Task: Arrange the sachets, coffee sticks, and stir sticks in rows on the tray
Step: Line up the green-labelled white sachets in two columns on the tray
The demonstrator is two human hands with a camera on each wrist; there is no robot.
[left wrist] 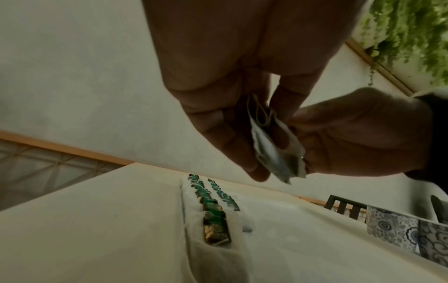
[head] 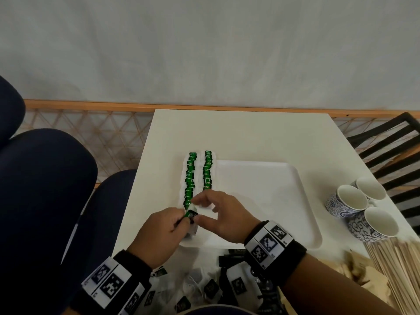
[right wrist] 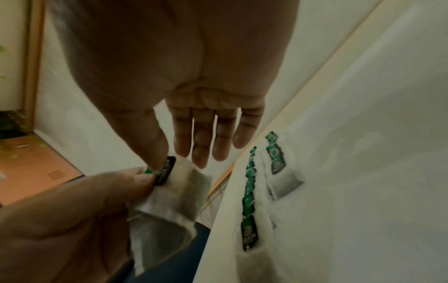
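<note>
- Sachet step it was: the left hand point(head: 156, 235) pinched a small bunch of sachets point(right wrist: 169, 193) by their green tags, held above the tray's point(head: 268, 201) near-left corner.
- The right hand point(head: 223, 215) had its thumb on the top tag and its other fingers point(right wrist: 206, 137) spread straight, peeling one away, I'd judge.
- Two rows of sachets point(head: 198, 176) already ran along the tray's left side, the inner row looking shorter.
- Next move, by my reckoning: free a single sachet and lay it at the near end of a row, tag in line.
- Stir sticks point(head: 395, 267) waited off-tray, beside the cups point(head: 361, 208).
- How many sachets sat in the bunch couldn't be made out; the pile below the wrists was dark and partly covered.
</note>
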